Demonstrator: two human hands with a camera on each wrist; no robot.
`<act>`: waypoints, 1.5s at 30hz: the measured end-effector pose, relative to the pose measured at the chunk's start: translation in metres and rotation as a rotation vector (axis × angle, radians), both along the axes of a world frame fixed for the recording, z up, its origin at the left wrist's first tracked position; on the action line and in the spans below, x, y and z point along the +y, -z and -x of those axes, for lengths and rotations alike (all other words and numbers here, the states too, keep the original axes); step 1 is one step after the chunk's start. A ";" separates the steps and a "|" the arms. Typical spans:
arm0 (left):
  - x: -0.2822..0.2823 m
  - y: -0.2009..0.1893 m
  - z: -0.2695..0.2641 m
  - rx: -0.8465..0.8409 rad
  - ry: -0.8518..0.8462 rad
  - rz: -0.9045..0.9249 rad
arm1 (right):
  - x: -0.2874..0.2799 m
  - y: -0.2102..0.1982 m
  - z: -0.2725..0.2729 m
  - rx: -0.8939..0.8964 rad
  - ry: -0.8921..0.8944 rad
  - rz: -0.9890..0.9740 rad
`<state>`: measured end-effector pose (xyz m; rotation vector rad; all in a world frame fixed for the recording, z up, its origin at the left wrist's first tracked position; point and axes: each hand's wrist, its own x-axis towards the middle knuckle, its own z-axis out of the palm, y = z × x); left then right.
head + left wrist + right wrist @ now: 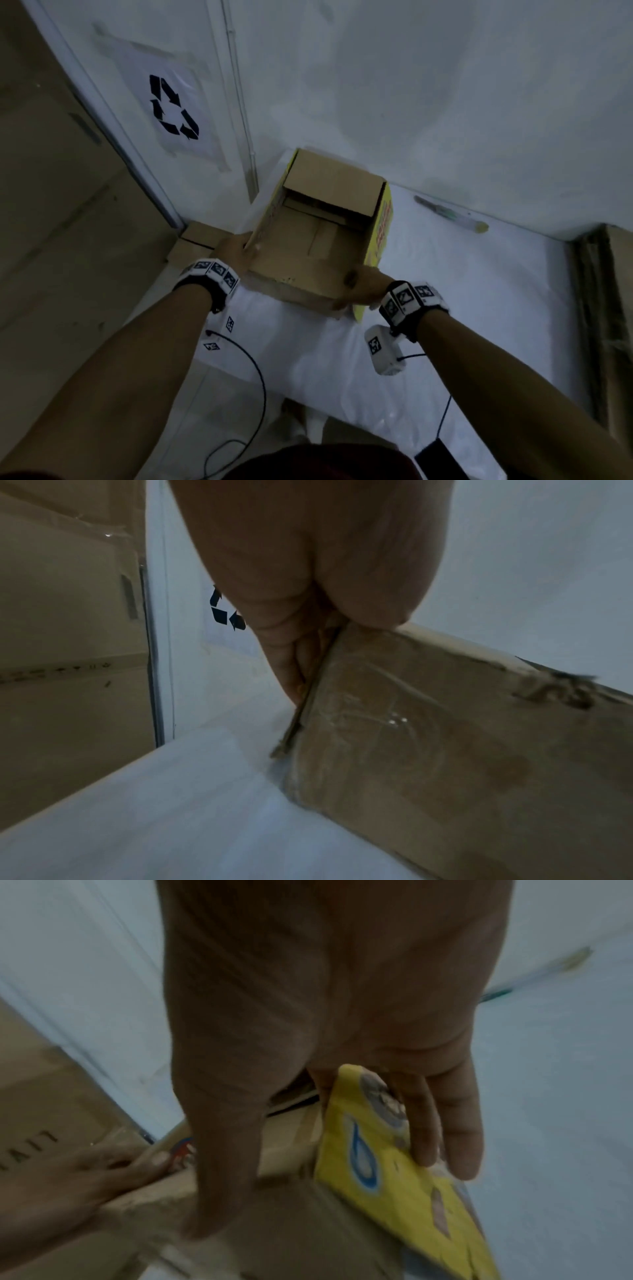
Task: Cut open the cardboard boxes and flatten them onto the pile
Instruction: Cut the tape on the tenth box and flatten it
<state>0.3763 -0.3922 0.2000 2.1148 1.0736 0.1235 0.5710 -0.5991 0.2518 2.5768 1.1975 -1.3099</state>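
A cardboard box (318, 236), brown inside and printed yellow outside, lies on its side on the white sheet (462, 291) with its open end facing me. My left hand (234, 251) grips its near left edge, thumb on top and fingers (291, 669) down the outer side of the brown cardboard (462, 750). My right hand (359, 286) holds the near right corner, thumb across the brown flap and fingers (441, 1123) on the yellow printed side (394, 1177). A box cutter (448, 214) lies on the sheet by the far wall.
Flattened brown cardboard (195, 240) lies left of the box by the wall, under a recycling sign (173, 108). A large brown carton (51, 205) stands at the left and another (613, 308) at the right edge. Black cables (253, 377) trail over the sheet near me.
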 end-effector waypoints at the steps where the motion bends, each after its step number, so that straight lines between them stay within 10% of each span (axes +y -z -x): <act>1: 0.007 -0.002 -0.005 -0.025 -0.016 -0.042 | 0.001 -0.007 0.004 0.043 0.001 -0.066; 8: 0.019 0.010 -0.040 0.315 -0.099 -0.160 | -0.002 -0.018 0.084 0.107 -0.286 0.002; 14: 0.002 0.007 -0.030 0.331 0.210 -0.334 | -0.003 -0.007 0.098 0.181 -0.500 -0.199; 18: -0.041 0.025 -0.005 0.016 0.746 0.367 | 0.030 -0.008 0.052 -0.076 -0.443 -0.376; 21: -0.054 0.013 -0.008 0.394 0.781 -0.103 | 0.047 -0.010 0.021 -0.300 -0.650 -0.155; 25: -0.070 -0.003 -0.012 0.501 0.913 -0.072 | 0.043 0.008 0.000 -0.469 -0.858 0.164; 30: -0.062 -0.034 -0.019 0.453 0.907 -0.236 | 0.033 -0.012 -0.021 -0.666 -0.847 -0.032; 33: -0.051 -0.054 -0.023 0.019 1.096 0.070 | 0.036 -0.035 -0.036 -0.815 -0.763 -0.143; 38: 0.003 -0.096 -0.009 0.195 0.650 -0.728 | 0.024 -0.056 -0.084 -0.823 -0.317 0.122; 45: 0.021 -0.100 0.031 0.372 0.326 -0.670 | -0.013 0.004 -0.080 -0.290 -0.182 0.034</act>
